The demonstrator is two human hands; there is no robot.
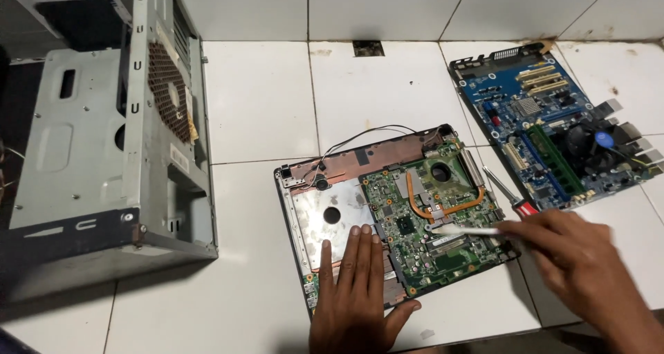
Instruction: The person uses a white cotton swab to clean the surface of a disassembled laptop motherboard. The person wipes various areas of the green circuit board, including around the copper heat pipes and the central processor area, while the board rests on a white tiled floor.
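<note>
A grey metal computer case (pixel 104 139) lies on the white tiled floor (pixel 263 105) at the left, its open side and round fan grille turned toward the middle. At the upper right lies a blue desktop circuit board (pixel 546 119), with a black fan and long slots, well apart from the case.

Between them, in front of the person, is an opened laptop base (pixel 394 215): a black tray with a shiny metal plate on its left half and a green circuit board (pixel 429 222) on its right half, crossed by a copper heat pipe (pixel 443 202). Thin black wires (pixel 366 134) loop out over the tiles behind it.

The left hand (pixel 356 292) lies flat, fingers spread narrowly, pressing on the near edge of the laptop base where the metal plate meets the green board. The right hand (pixel 574 257) is closed around a small white brush (pixel 467 229), whose tip touches the green board just below the copper pipe. A screwdriver with a red handle (pixel 508 196) lies on the tiles just beside the laptop base, between it and the blue board, untouched.

The step in hand looks like brushing the green board clean while the base is held steady. The next stroke would call for light pressure, keeping the bristles clear of the small parts and the loose wires.
</note>
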